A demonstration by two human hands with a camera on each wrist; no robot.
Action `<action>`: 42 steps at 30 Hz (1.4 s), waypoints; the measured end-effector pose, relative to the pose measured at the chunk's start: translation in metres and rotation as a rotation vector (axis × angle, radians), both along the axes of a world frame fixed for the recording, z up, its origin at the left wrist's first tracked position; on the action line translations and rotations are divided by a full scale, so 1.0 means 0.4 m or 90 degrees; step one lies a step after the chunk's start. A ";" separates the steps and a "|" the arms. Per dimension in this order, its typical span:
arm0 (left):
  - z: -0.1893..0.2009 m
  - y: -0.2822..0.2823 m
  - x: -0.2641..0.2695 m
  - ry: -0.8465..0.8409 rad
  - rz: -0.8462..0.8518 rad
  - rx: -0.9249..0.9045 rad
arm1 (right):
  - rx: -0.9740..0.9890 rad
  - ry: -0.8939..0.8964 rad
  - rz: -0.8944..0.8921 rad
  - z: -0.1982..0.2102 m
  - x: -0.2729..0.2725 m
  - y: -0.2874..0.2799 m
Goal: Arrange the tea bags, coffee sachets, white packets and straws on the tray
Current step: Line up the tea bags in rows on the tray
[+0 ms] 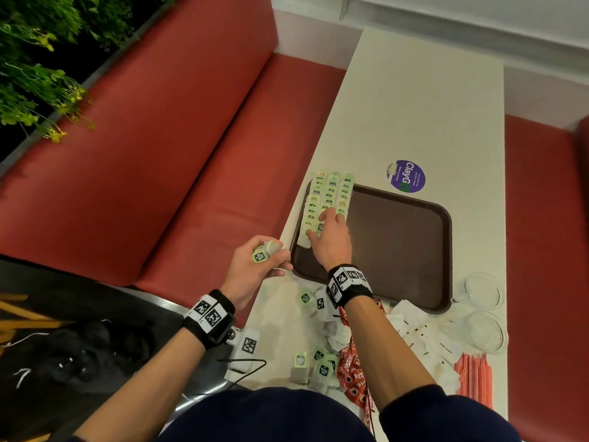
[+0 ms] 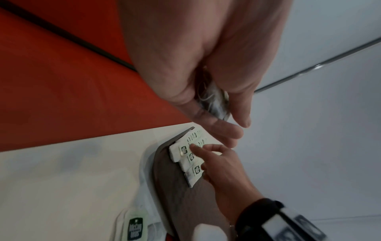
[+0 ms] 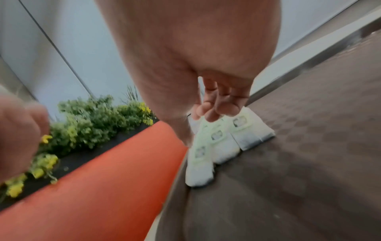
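A brown tray (image 1: 398,250) lies on the white table. Three rows of green-tagged tea bags (image 1: 331,196) overlap along its left side. My right hand (image 1: 328,224) rests on the near end of these rows, fingers spread and touching the bags (image 3: 222,141). In the left wrist view its index finger presses on a bag (image 2: 191,156). My left hand (image 1: 258,263) hovers off the tray's left corner and grips a small bunch of tea bags (image 1: 266,252). Loose tea bags (image 1: 307,298), red coffee sachets (image 1: 350,362), white packets (image 1: 424,339) and red-striped straws (image 1: 471,378) lie near me.
Two glass cups (image 1: 484,291) stand at the tray's near right corner. A purple sticker (image 1: 406,176) is on the table beyond the tray. A red bench (image 1: 159,154) runs along the left, with plants (image 1: 32,74) behind it. The tray's right part is bare.
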State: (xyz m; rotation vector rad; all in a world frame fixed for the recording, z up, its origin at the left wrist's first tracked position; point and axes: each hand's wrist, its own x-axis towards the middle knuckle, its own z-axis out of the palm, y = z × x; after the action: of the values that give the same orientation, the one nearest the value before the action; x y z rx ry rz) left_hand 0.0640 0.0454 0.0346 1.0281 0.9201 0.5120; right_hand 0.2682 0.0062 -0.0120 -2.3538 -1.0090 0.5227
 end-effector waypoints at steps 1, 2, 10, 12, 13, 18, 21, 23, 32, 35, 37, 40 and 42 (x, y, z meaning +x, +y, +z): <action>0.004 0.002 0.002 0.008 -0.006 0.010 | 0.040 0.024 0.005 0.012 -0.003 -0.001; 0.009 0.005 0.003 0.015 -0.013 0.019 | 0.085 0.072 0.012 0.032 -0.008 -0.004; 0.021 0.022 0.030 0.049 -0.080 0.065 | 0.120 0.360 0.220 0.185 -0.067 -0.080; 0.023 0.021 0.034 0.057 -0.097 0.084 | 0.125 0.361 0.205 0.186 -0.063 -0.093; 0.023 0.021 0.036 0.059 -0.105 0.091 | 0.136 0.368 0.198 0.185 -0.060 -0.100; 0.035 0.014 0.038 0.030 -0.111 0.099 | 0.206 0.455 0.111 0.181 -0.044 -0.136; 0.038 0.010 0.033 0.001 -0.092 0.106 | 0.242 0.468 0.065 0.170 -0.040 -0.156; 0.036 0.011 0.032 0.002 -0.081 0.118 | 0.267 0.489 0.036 0.161 -0.043 -0.168; 0.060 0.011 0.063 0.011 -0.124 0.113 | 0.394 -0.126 0.074 0.152 -0.080 -0.182; 0.078 0.017 0.084 0.024 -0.136 0.150 | 0.401 -0.254 0.177 0.150 -0.088 -0.189; 0.081 0.028 0.095 0.067 -0.135 0.188 | 0.408 -0.302 0.212 0.148 -0.090 -0.192; 0.092 0.042 0.098 0.130 -0.150 0.261 | 0.396 -0.197 0.174 0.141 -0.090 -0.192; 0.104 0.049 0.097 0.163 -0.172 0.342 | 0.409 -0.105 0.081 0.142 -0.089 -0.194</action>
State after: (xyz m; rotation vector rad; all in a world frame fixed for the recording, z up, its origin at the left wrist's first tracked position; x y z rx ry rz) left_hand 0.1030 0.0649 0.0763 1.7104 0.8669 0.4122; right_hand 0.2325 -0.0712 0.0447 -1.7841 -1.1918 0.0264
